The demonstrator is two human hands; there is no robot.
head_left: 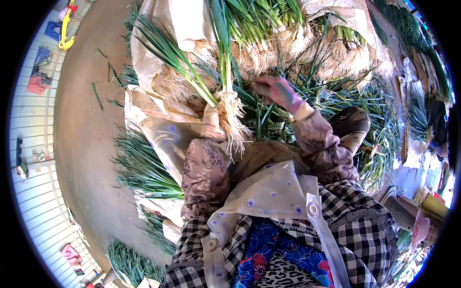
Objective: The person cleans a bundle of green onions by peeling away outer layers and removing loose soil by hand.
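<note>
Near the middle, my left hand [211, 120] is closed around a small bunch of green garlic [226, 72]. Its leaves fan upward in two groups, and long pale roots hang over the hand's right side, hiding most of the fingers. To the right, my right hand [279, 92] reaches leftward with its fingers stretched out and nothing visible in them. Below that hand lie loose green leaves and stalks [269, 117]. Beyond both hands, bundles of green garlic [259, 48] rest with their roots toward me, partly wrapped in pale sheets.
A dark patterned shoe [353, 126] shows beside my right forearm, with a heap of leaves [379, 110] around it. More green bundles [146, 165] lie at the left. A brown floor [81, 144] runs along a pale wall [36, 182]. My translucent apron [264, 192] covers my lap.
</note>
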